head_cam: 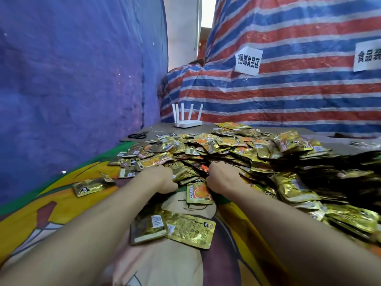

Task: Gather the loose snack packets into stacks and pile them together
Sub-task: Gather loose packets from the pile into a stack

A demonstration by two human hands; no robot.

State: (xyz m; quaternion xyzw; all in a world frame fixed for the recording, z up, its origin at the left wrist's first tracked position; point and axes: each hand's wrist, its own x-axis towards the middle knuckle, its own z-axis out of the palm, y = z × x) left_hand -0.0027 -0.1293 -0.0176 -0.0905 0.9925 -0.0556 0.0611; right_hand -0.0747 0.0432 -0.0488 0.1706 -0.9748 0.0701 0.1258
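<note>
A wide heap of gold and orange snack packets (pixel 226 147) covers the middle and right of the surface. Both my arms reach forward into its near edge. My left hand (pixel 159 179) is buried in the packets, its fingers hidden under them. My right hand (pixel 221 175) is pushed into the heap the same way, fingertips out of sight. One orange-faced packet (pixel 199 191) lies between my wrists. Two gold packets (pixel 173 229) lie close to me, back side up. A single packet (pixel 90 186) lies apart at the left.
A printed cartoon cloth (pixel 61 213) covers the near surface. Black scissors (pixel 137 135) and a white router (pixel 188 120) sit at the far edge. A blue tarp hangs at left, a striped tarp (pixel 288 89) behind. Dark packets (pixel 360 172) pile at the right.
</note>
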